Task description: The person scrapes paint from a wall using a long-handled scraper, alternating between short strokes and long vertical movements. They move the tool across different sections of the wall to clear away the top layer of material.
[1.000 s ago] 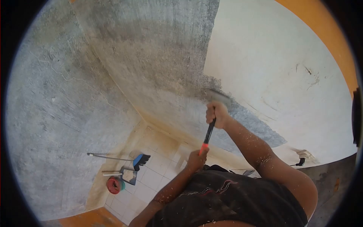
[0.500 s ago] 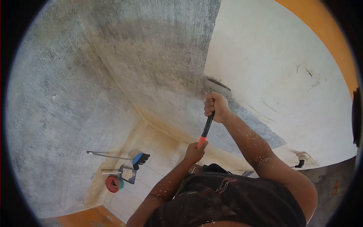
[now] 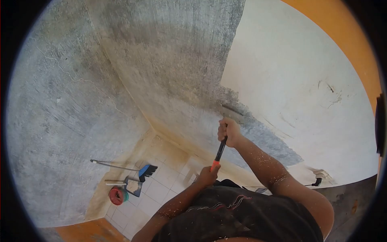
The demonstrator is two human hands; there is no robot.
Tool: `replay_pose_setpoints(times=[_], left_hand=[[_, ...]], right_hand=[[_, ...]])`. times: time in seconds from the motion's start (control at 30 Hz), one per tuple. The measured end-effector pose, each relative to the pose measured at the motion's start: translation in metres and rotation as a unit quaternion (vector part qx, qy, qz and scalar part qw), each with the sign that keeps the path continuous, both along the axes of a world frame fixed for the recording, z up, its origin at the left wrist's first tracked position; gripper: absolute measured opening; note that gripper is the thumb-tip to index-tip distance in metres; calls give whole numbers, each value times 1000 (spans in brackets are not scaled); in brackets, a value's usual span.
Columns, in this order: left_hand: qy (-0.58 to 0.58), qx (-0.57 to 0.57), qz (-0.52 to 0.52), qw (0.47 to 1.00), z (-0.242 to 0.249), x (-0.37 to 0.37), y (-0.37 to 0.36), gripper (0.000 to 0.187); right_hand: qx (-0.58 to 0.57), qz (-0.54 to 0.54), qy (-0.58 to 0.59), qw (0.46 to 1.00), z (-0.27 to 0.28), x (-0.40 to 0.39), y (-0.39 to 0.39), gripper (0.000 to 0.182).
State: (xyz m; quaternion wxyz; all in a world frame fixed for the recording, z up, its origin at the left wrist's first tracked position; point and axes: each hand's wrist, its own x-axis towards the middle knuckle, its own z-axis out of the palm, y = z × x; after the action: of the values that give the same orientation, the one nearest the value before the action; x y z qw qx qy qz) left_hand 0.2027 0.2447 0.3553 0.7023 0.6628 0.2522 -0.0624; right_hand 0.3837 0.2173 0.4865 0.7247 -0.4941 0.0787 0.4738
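A long-handled scraper (image 3: 221, 149) with a black shaft and an orange-red lower grip runs up toward the wall. Its wide blade (image 3: 233, 109) lies near the edge between bare grey wall (image 3: 173, 72) and white paint (image 3: 290, 68). My right hand (image 3: 228, 131) is wrapped round the upper shaft, just below the blade. Lower down, my left hand (image 3: 208, 176) is closed round the orange-red grip. Pale flakes cling to both forearms.
On the tiled floor (image 3: 161, 179) at lower left are a blue broom (image 3: 146, 172), a dustpan (image 3: 133, 187) and a red and green basket (image 3: 118, 195). A black plug (image 3: 317, 182) sits in a socket at the right.
Both hands and the scraper have moved down toward my body. A newly bared grey patch shows where the blade was on the white paint.
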Motion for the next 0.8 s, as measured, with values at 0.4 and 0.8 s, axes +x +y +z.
replay_pose_setpoints(times=[0.4,0.8], left_hand=[[20,13,-31,999,3,2,-1,58],[39,24,-34,998,3,0,-5,58]], right_hand=[[3,5,48,999,-9,7,-6,37],[10,-19,-2,1000,1,4,-7,36]])
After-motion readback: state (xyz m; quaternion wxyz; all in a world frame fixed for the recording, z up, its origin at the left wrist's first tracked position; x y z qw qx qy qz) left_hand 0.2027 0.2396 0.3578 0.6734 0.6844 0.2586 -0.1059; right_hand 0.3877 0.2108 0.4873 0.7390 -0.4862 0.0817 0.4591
